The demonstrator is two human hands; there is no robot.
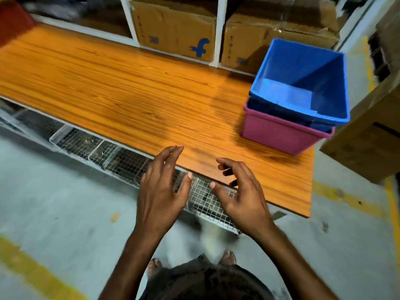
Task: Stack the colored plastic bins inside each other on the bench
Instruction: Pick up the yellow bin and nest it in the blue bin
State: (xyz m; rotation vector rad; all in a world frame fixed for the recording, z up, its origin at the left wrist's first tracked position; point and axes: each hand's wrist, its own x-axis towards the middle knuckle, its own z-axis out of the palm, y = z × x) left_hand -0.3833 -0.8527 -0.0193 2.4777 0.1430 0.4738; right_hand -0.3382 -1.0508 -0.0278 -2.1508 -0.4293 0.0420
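A blue bin (303,83) sits nested, slightly tilted, inside a pink bin (279,135) at the right end of the wooden bench (121,87). A red shape (13,22), blurred, shows at the bench's far left corner; whether it is a bin I cannot tell. My left hand (161,189) and my right hand (240,193) hover side by side over the bench's near edge, palms facing each other, fingers spread, holding nothing. Both hands are well clear of the bins, to their lower left.
Cardboard boxes (175,29) fill white shelving behind the bench. Another large cardboard box (372,135) stands just right of the bins. Wire mesh trays (121,161) lie under the bench's near edge. Grey floor with yellow lines (32,271) surrounds my feet.
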